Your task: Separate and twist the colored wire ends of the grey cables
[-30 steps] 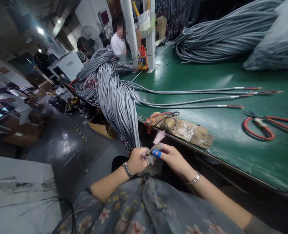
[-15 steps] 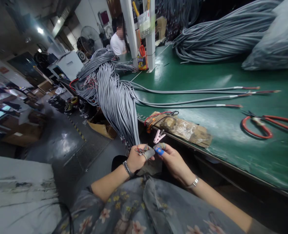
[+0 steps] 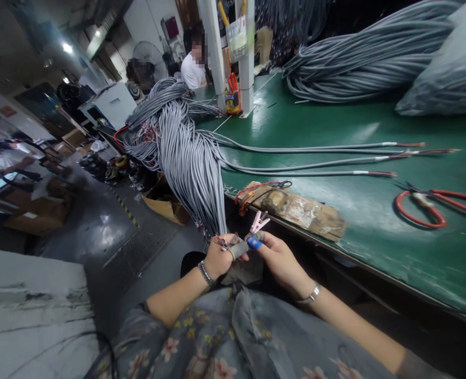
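Note:
My left hand [image 3: 220,259] is closed around a bunch of thin stripped wire ends [image 3: 225,242], with a grey covering on the thumb. These wires are at the lower end of the thick bundle of grey cables [image 3: 191,173] hanging over the table's edge. Close to it, my right hand [image 3: 282,261] pinches thumb and finger together, a blue covering on the thumb. What lies in that pinch is too small to make out. Just above the right fingertips is a pink clothespin [image 3: 258,222], in front of a worn wooden block [image 3: 301,210] on the table edge.
Three grey cable ends [image 3: 361,172] lie across the green table [image 3: 335,126]. Red-handled cutters [image 3: 420,202] rest at the right. Behind are a large cable coil [image 3: 359,58], a plastic bag [image 3: 449,68] and a white post [image 3: 246,68]. A person in white [image 3: 193,71] sits beyond.
My right fingers have shifted slightly up and left, close beside the left hand's wires. The pink clothespin shows a little further right and higher. The view has shifted slightly.

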`<state>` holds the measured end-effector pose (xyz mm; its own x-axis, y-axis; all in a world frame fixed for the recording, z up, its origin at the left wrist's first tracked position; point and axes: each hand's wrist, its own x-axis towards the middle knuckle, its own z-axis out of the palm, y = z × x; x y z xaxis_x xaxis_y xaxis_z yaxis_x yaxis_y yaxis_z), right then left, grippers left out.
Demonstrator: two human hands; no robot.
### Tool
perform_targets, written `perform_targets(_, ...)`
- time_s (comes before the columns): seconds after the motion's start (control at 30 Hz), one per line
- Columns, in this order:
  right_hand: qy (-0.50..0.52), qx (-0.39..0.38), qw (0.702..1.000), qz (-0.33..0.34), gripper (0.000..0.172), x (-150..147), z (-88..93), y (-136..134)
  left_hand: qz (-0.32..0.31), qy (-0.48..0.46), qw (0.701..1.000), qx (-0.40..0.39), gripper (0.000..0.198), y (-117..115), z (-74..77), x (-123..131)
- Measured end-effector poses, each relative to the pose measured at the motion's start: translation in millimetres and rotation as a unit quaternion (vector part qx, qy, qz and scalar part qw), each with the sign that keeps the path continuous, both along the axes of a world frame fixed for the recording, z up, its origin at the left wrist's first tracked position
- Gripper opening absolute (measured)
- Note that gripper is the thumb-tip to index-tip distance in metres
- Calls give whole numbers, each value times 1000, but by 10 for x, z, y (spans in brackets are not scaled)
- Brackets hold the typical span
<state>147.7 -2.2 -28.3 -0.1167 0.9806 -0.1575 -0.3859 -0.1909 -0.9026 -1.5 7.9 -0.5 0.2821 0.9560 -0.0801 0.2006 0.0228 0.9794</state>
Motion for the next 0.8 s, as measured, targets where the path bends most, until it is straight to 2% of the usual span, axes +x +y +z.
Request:
perform_targets(0.13,33,-36,999,2,39,-33,-24,-18,29,-43,999,-19,46,-8,-71,23)
perform_targets(0.27,84,-71,994,14,37,-47,-27,-14,27,-76,997,-17,46,3,-115,8)
perform_targets(0.47,75,-68,993,66,40,-48,-3,14,-112,29,993,-28,40,55,-26,-51)
perform_targets(0.53,68,-65,994,56,42,-46,-7,17,-104,35,994,-27,39,59,-26,-55)
perform_targets(0.67,83,-83,993,8,46,-18,-19,-18,-49,2,998,-28,41,44,-72,-46)
perform_targets(0.8,57,-85,995,10,48,19,-10,-57,-22,9,1000,-5,41,32,-106,-36)
